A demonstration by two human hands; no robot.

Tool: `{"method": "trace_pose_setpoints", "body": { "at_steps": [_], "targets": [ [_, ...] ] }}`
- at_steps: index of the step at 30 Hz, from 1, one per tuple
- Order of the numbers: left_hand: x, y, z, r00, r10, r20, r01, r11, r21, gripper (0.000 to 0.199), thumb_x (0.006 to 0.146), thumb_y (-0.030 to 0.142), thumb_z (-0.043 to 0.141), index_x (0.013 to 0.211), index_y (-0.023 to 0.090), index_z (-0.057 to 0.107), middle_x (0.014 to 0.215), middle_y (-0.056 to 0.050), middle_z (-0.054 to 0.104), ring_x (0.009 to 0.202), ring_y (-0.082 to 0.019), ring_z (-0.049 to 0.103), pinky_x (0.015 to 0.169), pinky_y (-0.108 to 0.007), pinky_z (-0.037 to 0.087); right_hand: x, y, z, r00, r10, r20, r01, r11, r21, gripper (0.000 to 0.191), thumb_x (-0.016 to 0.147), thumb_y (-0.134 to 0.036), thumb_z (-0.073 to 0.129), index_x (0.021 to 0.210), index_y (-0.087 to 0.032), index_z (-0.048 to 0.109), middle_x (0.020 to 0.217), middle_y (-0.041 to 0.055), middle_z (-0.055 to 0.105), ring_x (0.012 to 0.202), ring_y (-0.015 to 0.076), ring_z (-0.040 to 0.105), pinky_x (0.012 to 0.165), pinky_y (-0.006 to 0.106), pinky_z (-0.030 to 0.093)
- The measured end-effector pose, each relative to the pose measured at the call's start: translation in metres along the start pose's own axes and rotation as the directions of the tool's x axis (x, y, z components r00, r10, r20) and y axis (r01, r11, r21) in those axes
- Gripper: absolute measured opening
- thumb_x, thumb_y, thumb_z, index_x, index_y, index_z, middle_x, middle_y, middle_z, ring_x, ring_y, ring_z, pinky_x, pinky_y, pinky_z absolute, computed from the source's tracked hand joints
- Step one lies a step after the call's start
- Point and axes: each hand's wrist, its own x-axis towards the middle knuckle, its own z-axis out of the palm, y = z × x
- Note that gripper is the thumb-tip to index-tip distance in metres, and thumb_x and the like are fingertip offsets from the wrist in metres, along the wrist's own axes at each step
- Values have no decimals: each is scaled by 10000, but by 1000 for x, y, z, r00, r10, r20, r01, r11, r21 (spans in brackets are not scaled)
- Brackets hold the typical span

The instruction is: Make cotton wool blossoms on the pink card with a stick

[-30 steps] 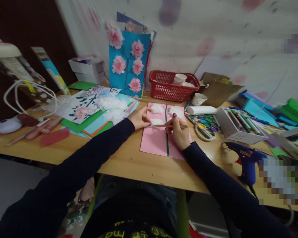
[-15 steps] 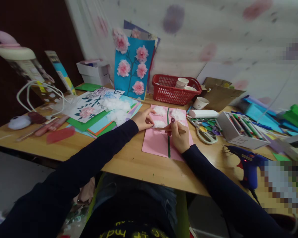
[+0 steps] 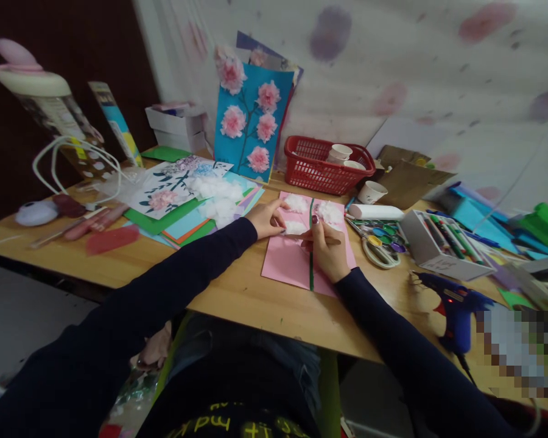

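A pink sheet of card (image 3: 285, 266) lies on the table with a dark green strip (image 3: 311, 267) running down its middle. White cotton tufts sit on its upper half: one at the upper left (image 3: 296, 203), one at the upper right (image 3: 329, 213), and a flatter one (image 3: 296, 227) below on the left. My left hand (image 3: 267, 219) rests at the card's left edge, thumb and fingers apart, fingertips at the lower tuft. In the fingers of my right hand (image 3: 331, 252) is a thin wooden stick (image 3: 334, 241), held nearly level, its tip pointing left at that tuft.
Scissors (image 3: 382, 255), a paint palette (image 3: 386, 234) and a marker box (image 3: 438, 249) stand to the right, with a blue glue gun (image 3: 456, 304) nearer me. Behind are a red basket (image 3: 315, 173) and paper cup (image 3: 372, 192). Coloured papers (image 3: 150, 226) and cotton (image 3: 217, 188) lie left.
The view has shifted slightly. Both hands stay at the lower cotton tuft, with the stick still in my right hand; little else differs.
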Motion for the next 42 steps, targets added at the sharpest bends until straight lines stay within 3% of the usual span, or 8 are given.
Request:
{"method": "trace_pose_setpoints", "body": {
  "at_steps": [10, 19, 21, 25, 30, 34, 37, 42],
  "targets": [
    [3, -8, 4, 1000, 3, 2, -3, 991, -132, 445, 619, 52, 648, 1026, 139, 488, 678, 5, 684, 632, -118, 648, 680, -258, 497, 19, -27, 6, 983, -124, 132, 150, 967, -204, 541, 915, -499, 313, 531, -176, 515, 450, 35, 586, 412, 125, 556, 444, 220, 381],
    [5, -4, -2, 1000, -2, 17, 2, 1000, -13, 389, 600, 59, 648, 948, 149, 500, 674, 18, 683, 681, -156, 662, 669, -266, 509, 55, -35, 24, 896, -274, 350, 409, 817, -406, 464, 925, -355, 363, 526, -182, 525, 459, 66, 582, 425, 151, 530, 471, 264, 347],
    [5, -6, 0, 1000, -24, 20, 26, 997, -73, 384, 618, 49, 629, 963, 154, 500, 655, 33, 676, 659, -144, 661, 657, -257, 512, 53, -33, 23, 903, -274, 329, 394, 834, -387, 473, 922, -384, 358, 532, -182, 535, 463, 68, 592, 410, 148, 526, 450, 262, 347],
    [6, -11, 4, 999, -37, 13, 38, 993, -115, 442, 601, 21, 637, 1004, 146, 505, 672, 29, 685, 642, -122, 661, 664, -235, 507, 31, -27, 9, 978, -153, 140, 189, 936, -298, 514, 923, -456, 325, 548, -179, 540, 454, 39, 598, 376, 122, 531, 432, 229, 370],
    [5, -12, 4, 999, -37, 32, 42, 987, -156, 445, 615, 43, 644, 1026, 133, 497, 707, -5, 693, 663, -129, 656, 678, -248, 503, 6, -19, -7, 991, -131, 8, 130, 971, -202, 518, 911, -495, 332, 556, -179, 538, 419, 17, 574, 368, 116, 531, 428, 216, 385],
    [1, -5, 6, 996, -50, 80, 65, 976, -210, 543, 601, 124, 706, 1089, 119, 466, 845, -66, 676, 700, -138, 639, 682, -285, 506, 4, -21, -8, 990, -143, -5, 138, 968, -208, 521, 901, -506, 343, 527, -188, 518, 406, 19, 569, 356, 114, 518, 416, 216, 382],
    [-2, 0, 9, 993, 13, 114, 1, 992, -124, 762, 450, 213, 825, 1121, 123, 475, 1009, -112, 620, 869, -193, 614, 764, -338, 499, 6, -22, -3, 992, -124, -14, 118, 970, -212, 514, 902, -507, 341, 537, -190, 518, 412, 18, 573, 367, 118, 526, 417, 213, 379],
    [-5, -1, 14, 982, 123, 143, -140, 984, 109, 836, 375, 337, 864, 1122, 162, 532, 1176, -130, 539, 1127, -304, 491, 959, -424, 398, 10, -14, 3, 982, -107, 156, 148, 947, -286, 378, 863, -483, 458, 669, -175, 560, 570, 44, 650, 484, 152, 597, 483, 233, 415]
  ]
}}
